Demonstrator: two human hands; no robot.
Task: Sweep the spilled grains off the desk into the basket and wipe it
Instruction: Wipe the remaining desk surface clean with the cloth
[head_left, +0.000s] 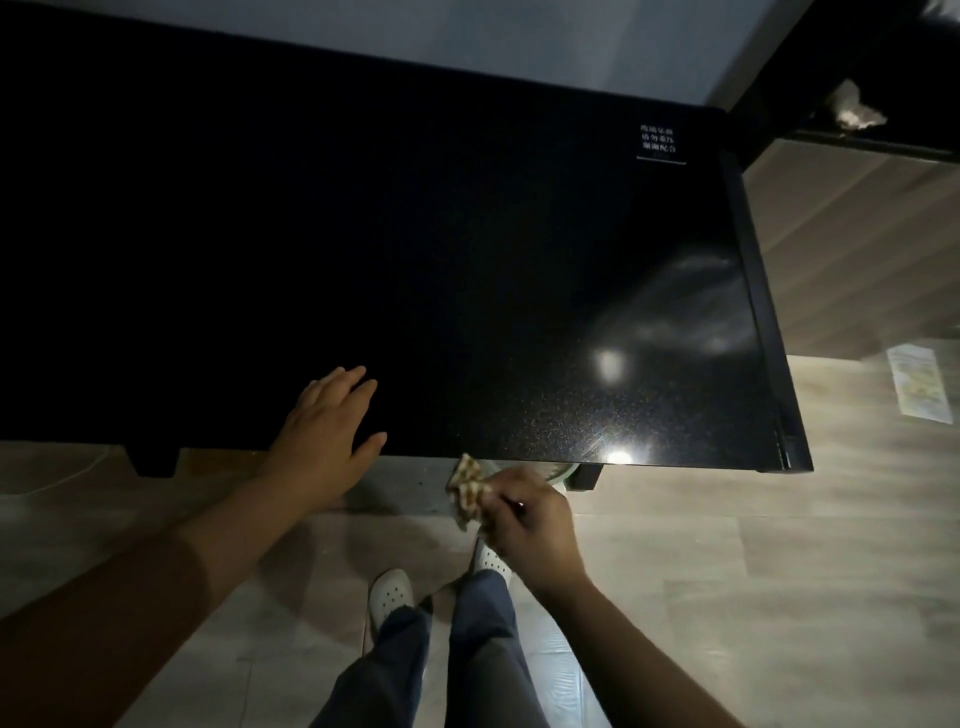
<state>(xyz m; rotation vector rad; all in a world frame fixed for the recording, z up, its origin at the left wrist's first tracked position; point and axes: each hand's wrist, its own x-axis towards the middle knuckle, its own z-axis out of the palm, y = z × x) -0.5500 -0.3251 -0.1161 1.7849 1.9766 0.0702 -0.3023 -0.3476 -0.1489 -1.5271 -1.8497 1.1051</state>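
The black glossy desk (467, 270) fills the upper half of the view. My left hand (327, 431) lies flat on its near edge, fingers apart, holding nothing. My right hand (530, 525) is just below the near edge, off the desk, shut on a crumpled tan patterned cloth (467, 491). Behind that hand a pale rounded rim, possibly the basket (563, 473), peeks out from under the desk edge; most of it is hidden. Fine specks show on the desk near the front right; I cannot tell whether they are grains.
A white label with text (658, 143) sits at the desk's far right corner. A paper sheet (917, 382) lies on the wooden floor to the right. A dark cabinet (883, 62) stands at the upper right. My legs and white shoes (389, 592) are below.
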